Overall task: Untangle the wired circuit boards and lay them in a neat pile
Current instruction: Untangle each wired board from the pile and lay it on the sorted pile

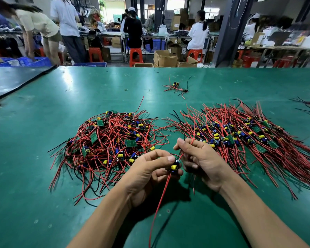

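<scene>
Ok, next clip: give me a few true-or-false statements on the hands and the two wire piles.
1. The left grip holds a small circuit board with a yellow capacitor. True.
2. The right grip lies flat on the green table. False: it pinches a thin red wire above it.
3. The tangled heap of red-wired boards lies left of the hands. True.
4. The combed pile of boards sits in a blue crate. False: it lies on the table, right of the hands.

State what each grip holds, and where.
Left grip holds a small wired circuit board by its body; right grip pinches its thin red wire near the board.
</scene>
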Demonstrator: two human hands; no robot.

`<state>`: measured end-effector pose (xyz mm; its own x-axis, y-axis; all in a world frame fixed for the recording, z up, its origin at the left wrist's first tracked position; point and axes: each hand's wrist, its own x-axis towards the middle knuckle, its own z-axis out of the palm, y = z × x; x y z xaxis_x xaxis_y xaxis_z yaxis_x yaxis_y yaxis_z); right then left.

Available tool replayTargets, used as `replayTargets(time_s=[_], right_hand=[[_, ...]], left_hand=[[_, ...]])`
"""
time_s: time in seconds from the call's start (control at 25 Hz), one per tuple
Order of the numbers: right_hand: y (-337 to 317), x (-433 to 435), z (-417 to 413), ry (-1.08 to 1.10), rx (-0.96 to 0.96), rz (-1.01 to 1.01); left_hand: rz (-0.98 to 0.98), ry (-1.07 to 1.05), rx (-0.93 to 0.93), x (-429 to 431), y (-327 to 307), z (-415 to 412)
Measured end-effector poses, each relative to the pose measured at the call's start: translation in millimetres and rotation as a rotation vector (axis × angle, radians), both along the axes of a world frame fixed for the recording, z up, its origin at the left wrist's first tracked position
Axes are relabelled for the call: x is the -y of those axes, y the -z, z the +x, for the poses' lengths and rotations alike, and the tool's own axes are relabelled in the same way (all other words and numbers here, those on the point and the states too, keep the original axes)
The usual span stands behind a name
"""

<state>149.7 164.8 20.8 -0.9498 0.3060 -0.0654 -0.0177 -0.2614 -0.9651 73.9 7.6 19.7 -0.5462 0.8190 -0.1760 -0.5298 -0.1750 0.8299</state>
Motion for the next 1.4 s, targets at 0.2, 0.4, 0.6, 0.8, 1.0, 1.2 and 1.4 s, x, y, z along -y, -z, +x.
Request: replayTargets(time_s=[0.2, 0.4, 0.6, 0.8, 1.0, 1.2, 1.4], right_hand=[[1.8, -0.1, -1.5, -0.004, -0.002, -0.03], [7.8, 2.2, -2.1, -0.072, 0.01, 0.076], [8.0, 5.8, -1.7, 0.003, 0.051, 0.275], [7.5, 9.6, -2.0, 0.041, 0.092, 0.391], [8.5, 12.1, -7.5, 0.146, 0.127, 0.126], [5.6, 2.9, -11.3, 0.241, 0.053, -0.09], [3.2, -5.7, -11.3, 0.287, 0.037, -0.212]], left_hand=[[-0.118, 0.005, -0.155, -2.3, 3.5, 2.6], [-0.156, -0.045, -0.236, -6.9, 7.0, 6.4], [-0.209, -0.142, -0.381, -7.7, 10.1, 6.7], [-0.267, -0.277, -0.529, -7.6, 13.3, 8.5], [-0.267, -0.207, -0.515, -7.5, 9.9, 4.2], [-0.24, -0.13, -0.514, -7.8, 8.3, 5.7], [-0.22, -0.034, -0.492, -5.3, 8.0, 4.6]])
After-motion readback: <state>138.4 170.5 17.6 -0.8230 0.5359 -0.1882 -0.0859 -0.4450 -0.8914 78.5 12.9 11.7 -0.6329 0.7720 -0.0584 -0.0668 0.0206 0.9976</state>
